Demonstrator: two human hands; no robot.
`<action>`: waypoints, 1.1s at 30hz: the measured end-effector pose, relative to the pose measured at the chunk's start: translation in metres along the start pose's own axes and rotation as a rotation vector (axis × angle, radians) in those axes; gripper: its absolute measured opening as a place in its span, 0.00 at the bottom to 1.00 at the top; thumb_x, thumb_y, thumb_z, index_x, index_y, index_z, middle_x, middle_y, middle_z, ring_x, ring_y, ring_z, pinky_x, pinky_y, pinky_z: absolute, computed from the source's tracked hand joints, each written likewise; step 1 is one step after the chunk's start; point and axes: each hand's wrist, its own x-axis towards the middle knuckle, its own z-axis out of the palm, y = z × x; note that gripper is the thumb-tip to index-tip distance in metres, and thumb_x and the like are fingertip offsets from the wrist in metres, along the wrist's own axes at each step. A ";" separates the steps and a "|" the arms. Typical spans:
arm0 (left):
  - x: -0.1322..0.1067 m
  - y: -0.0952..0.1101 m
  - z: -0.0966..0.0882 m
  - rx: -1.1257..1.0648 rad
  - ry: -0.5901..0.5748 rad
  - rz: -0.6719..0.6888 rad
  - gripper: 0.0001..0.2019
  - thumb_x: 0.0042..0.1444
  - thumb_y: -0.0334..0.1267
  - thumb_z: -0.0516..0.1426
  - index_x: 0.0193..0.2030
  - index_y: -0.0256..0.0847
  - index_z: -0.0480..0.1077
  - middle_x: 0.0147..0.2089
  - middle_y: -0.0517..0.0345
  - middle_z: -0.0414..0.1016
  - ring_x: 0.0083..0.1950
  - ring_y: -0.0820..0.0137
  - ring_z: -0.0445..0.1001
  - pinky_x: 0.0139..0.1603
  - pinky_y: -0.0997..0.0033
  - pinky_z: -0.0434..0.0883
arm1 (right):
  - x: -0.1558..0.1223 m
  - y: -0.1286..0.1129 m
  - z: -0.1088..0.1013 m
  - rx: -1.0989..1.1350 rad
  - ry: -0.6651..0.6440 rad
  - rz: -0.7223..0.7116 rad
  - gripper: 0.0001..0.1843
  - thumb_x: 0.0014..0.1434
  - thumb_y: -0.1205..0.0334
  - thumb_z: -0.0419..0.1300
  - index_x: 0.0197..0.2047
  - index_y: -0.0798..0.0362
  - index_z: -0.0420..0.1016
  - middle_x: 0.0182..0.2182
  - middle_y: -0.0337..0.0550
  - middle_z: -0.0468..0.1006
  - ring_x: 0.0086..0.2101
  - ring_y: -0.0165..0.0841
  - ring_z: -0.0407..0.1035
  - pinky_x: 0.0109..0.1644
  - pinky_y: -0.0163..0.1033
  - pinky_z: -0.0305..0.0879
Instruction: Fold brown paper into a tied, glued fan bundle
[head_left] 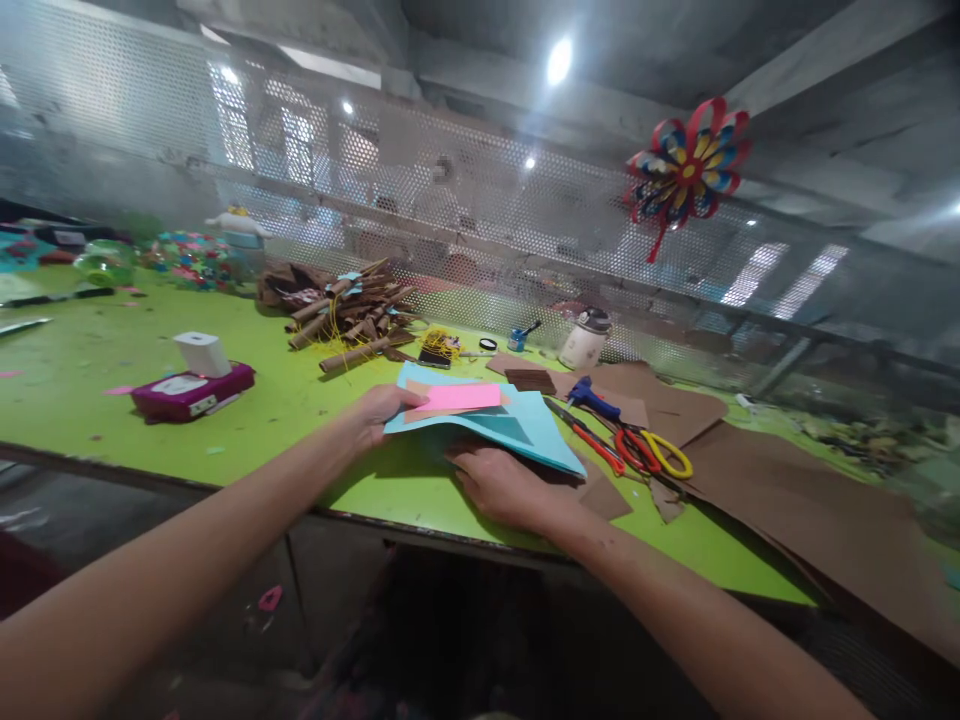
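A paper-craft workshop: green counter point(112, 350) strewn with scraps, scissors point(626, 447) at three o'clock, paper flower point(686, 170) (hung high) at one o'clock.

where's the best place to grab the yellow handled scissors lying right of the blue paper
The yellow scissors lie flat on the green table. Their loops are at the near-right end and free, and the blades run up-left beside the red scissors towards the blue paper. So probably take the handle loops, fingers coming from the near right.
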 end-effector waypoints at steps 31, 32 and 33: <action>0.005 -0.003 -0.013 0.420 0.022 0.084 0.17 0.31 0.22 0.60 0.33 0.36 0.69 0.26 0.53 0.77 0.25 0.60 0.75 0.26 0.64 0.74 | -0.046 -0.056 -0.008 0.112 0.385 0.055 0.14 0.62 0.69 0.47 0.48 0.60 0.68 0.46 0.55 0.71 0.50 0.38 0.61 0.56 0.45 0.61; 0.003 -0.003 -0.013 0.429 0.008 0.086 0.18 0.31 0.23 0.61 0.34 0.36 0.69 0.27 0.52 0.77 0.26 0.60 0.75 0.26 0.64 0.74 | -0.055 -0.054 -0.014 0.147 0.418 0.055 0.14 0.62 0.69 0.48 0.49 0.59 0.68 0.47 0.54 0.70 0.50 0.37 0.62 0.56 0.44 0.61; 0.002 -0.002 -0.012 0.436 -0.004 0.090 0.19 0.30 0.23 0.61 0.35 0.36 0.69 0.28 0.52 0.77 0.27 0.59 0.76 0.26 0.65 0.74 | -0.064 -0.048 -0.020 0.167 0.457 0.063 0.14 0.61 0.69 0.49 0.49 0.58 0.68 0.46 0.53 0.71 0.50 0.37 0.62 0.56 0.45 0.62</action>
